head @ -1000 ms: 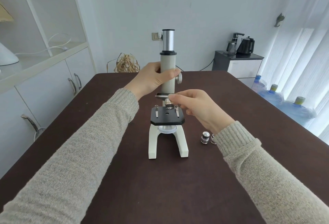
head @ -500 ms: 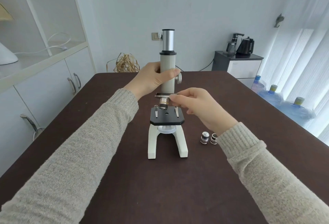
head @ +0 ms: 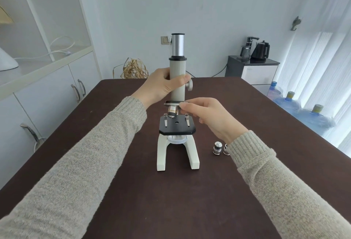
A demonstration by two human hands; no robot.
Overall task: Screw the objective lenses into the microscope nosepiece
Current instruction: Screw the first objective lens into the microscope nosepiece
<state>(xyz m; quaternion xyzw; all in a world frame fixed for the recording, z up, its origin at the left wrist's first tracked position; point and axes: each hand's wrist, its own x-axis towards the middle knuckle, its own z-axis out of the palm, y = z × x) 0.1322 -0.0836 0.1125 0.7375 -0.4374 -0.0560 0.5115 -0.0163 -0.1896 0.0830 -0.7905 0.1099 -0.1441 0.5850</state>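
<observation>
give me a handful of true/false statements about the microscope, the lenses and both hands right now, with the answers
1. The left hand grips the microscope tube. True.
2. The right hand rests flat on the table. False: it is raised, its fingertips at the edge of the nosepiece.
3. One objective lens already hangs from the nosepiece above the stage. True.
4. The spare lenses lie to the left of the microscope's base. False: they stand to its right, by the right sleeve.
5. The microscope lies on its side. False: it stands upright.
</observation>
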